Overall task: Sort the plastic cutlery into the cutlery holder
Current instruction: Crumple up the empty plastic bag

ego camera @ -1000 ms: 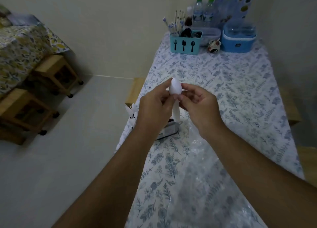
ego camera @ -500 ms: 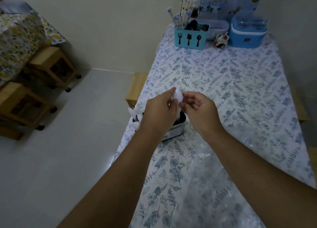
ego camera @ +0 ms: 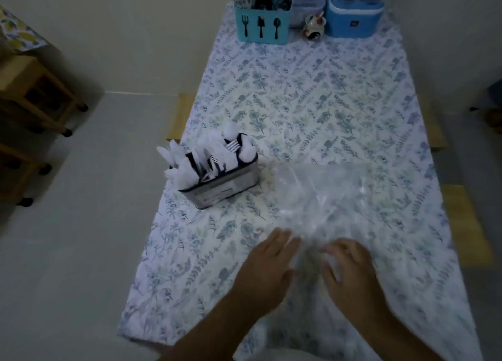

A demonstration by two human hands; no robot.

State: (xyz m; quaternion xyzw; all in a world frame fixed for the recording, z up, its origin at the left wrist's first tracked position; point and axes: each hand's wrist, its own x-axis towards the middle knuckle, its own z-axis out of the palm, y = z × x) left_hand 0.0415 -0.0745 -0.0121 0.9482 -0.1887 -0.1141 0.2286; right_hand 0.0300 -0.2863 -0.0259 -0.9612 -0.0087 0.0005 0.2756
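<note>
A dark, white-labelled cutlery holder [ego camera: 225,188] stands near the table's left edge, filled with several white plastic forks, knives and spoons [ego camera: 209,154]. To its right a crumpled clear plastic bag [ego camera: 326,197] lies on the floral tablecloth [ego camera: 312,102]. My left hand [ego camera: 267,268] and my right hand [ego camera: 350,271] hover low over the near end of the bag, fingers spread and blurred by motion. Neither hand holds any cutlery. Whether the fingertips touch the bag is unclear.
At the table's far end stand a blue cutlery caddy [ego camera: 262,25] with utensils, a small ceramic jar [ego camera: 313,28], a clear box and a blue lidded container [ego camera: 353,15]. Wooden stools [ego camera: 38,94] sit on the floor at left.
Both hands held a white plastic spoon up above the holder; now they are empty and have dropped back toward me, to the bag. The camera has tilted down.
</note>
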